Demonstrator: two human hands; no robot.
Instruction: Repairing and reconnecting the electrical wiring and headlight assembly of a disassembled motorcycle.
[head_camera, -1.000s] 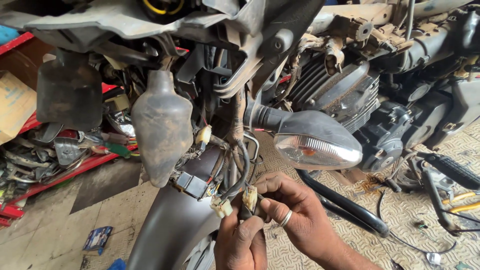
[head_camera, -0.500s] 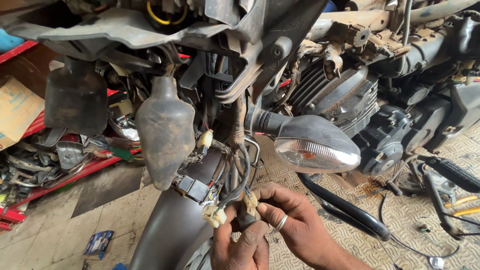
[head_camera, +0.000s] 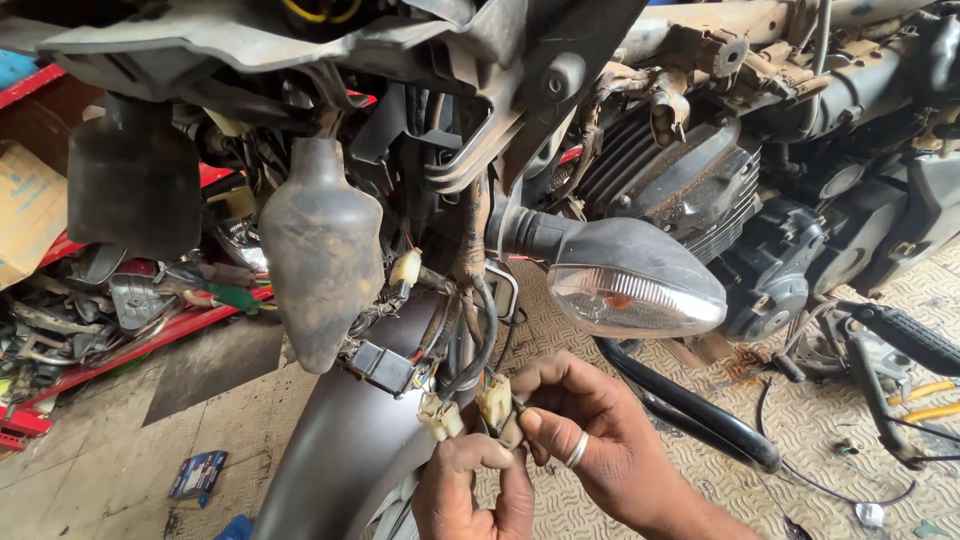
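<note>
I look at the stripped front of a motorcycle. My left hand (head_camera: 475, 488) pinches a small white wire connector (head_camera: 440, 416) low in the frame. My right hand (head_camera: 590, 445), with a ring on one finger, holds a second pale connector (head_camera: 495, 402) right beside the first. The two plugs sit a little apart, not joined. Both hang from a bundle of dirty wires (head_camera: 470, 330) that drops from under the headstock. A clear turn signal lamp (head_camera: 630, 280) on a black stalk sticks out just above my right hand.
A dusty rubber boot (head_camera: 320, 250) hangs left of the wires, over the grey front mudguard (head_camera: 340, 450). The black engine (head_camera: 700, 190) and a crash bar (head_camera: 690, 410) lie to the right. A red tray of parts (head_camera: 110, 310) sits on the floor at left.
My view has moved slightly lower and closer. Both hands stay on the connectors and have shifted them a little, with the two plugs now held side by side.
</note>
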